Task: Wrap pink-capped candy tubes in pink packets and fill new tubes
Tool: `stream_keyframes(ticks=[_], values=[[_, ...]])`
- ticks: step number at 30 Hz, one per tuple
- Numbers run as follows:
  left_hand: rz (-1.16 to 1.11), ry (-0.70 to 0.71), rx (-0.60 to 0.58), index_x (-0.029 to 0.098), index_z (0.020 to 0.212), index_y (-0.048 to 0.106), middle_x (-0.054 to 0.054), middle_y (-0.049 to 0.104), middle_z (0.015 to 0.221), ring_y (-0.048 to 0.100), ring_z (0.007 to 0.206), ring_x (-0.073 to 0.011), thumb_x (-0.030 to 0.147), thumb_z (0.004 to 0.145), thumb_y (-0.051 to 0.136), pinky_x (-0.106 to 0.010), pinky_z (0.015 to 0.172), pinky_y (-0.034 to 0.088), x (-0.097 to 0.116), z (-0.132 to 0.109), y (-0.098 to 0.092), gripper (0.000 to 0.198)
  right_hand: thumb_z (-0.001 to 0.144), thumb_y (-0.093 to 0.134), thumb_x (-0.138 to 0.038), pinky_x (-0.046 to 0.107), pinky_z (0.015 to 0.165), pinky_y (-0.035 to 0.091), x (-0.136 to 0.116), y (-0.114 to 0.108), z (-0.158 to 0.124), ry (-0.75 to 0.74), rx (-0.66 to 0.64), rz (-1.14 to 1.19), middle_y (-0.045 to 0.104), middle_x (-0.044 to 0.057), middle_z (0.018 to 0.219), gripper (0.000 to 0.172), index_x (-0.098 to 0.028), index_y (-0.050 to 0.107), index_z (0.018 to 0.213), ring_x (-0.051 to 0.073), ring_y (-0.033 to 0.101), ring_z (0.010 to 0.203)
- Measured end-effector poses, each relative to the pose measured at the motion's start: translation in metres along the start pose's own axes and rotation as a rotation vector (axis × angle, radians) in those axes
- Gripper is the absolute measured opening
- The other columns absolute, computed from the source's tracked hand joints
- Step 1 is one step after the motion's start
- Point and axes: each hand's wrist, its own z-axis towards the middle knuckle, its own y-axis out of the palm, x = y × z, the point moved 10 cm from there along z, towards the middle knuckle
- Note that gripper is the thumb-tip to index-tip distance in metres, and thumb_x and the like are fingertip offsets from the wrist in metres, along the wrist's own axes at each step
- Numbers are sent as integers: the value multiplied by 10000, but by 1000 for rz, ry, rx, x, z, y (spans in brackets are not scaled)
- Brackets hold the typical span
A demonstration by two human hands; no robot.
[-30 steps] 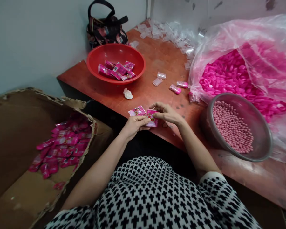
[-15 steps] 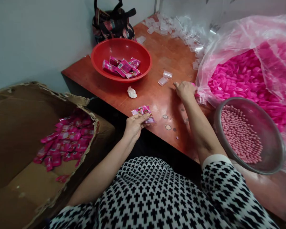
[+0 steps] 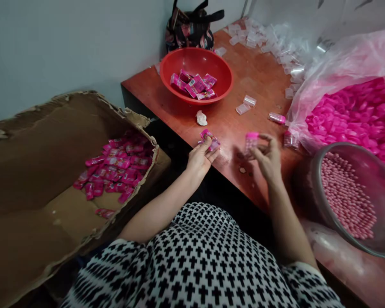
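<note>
The fingers of the right hand pinched a light, stiff, slick clear tube by its sides, while the left hand curled around soft pink foil packets, both over the near edge of the table, between a cardboard box on the left and a metal bowl of pink beads on the right.

view: head-worn | facing: forward and down | range: close above left hand, right hand
</note>
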Motion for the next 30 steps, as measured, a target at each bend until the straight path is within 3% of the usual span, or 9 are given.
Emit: stream_keyframes(ticks=[3,7,17,22,27,30], values=[[-11,-14,-10,125,804,625,-38,692,744,685,657,-156,211,727,752,-279,690,548,-6,-1,5,172,766,655,-330,291,626,553,-8,42,-52,4,-95,375,676,-5,818,432,-258,432,1129,161,674,690],[-27,-9,-28,128,755,604,-6,664,665,630,559,-102,199,704,771,-224,604,517,-12,-6,11,189,781,675,-345,293,716,578,-8,64,-75,5,-94,479,681,-4,885,350,-254,496,1068,143,685,773],[118,75,-160,128,691,589,19,626,628,576,550,-78,300,573,852,-220,615,483,-13,-21,29,336,782,671,-376,314,717,588,0,67,-71,12,-80,509,695,4,869,341,-250,507,1053,149,688,734],[245,92,-320,124,743,637,3,663,671,597,558,-98,333,498,878,-242,602,504,-10,-24,41,402,788,672,-363,315,749,575,1,60,-70,-58,-7,481,693,11,898,303,-244,548,1038,151,684,782],[420,102,-392,103,684,669,-22,651,590,576,488,-105,352,541,853,-247,525,488,-12,-26,42,341,795,654,-387,354,815,563,-1,54,-70,-135,54,357,692,46,1006,326,-247,555,1072,172,677,865],[479,114,-396,107,591,649,-22,635,561,574,484,-108,374,552,841,-252,519,490,-10,-24,40,332,778,674,-378,336,719,581,4,58,-66,-58,-15,468,704,28,926,303,-247,569,1031,169,683,774]])
